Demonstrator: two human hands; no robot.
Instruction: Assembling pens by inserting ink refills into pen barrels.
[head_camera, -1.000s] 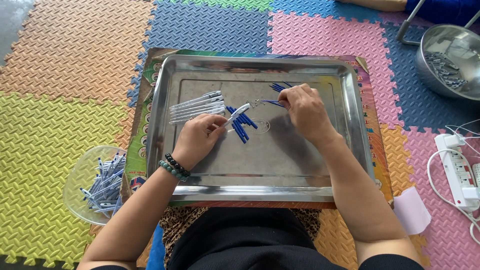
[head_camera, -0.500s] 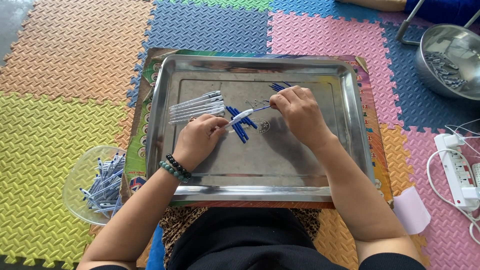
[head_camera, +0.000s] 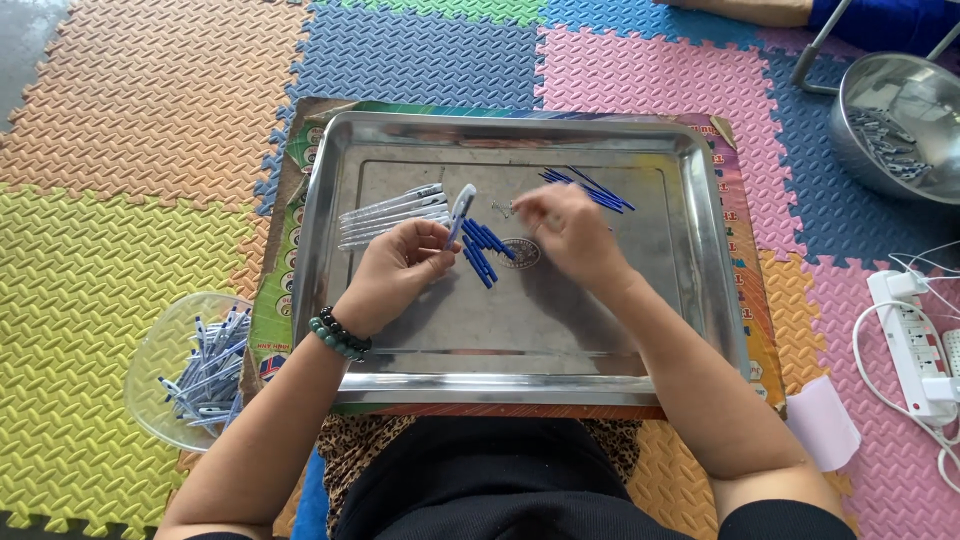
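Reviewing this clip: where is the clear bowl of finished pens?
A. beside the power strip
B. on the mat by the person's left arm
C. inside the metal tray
B: the clear bowl of pens sits on the yellow mat beside the left forearm, outside the metal tray.

Steel tray (head_camera: 720, 300) with pen parts on foam-mat floor (head_camera: 150, 100)
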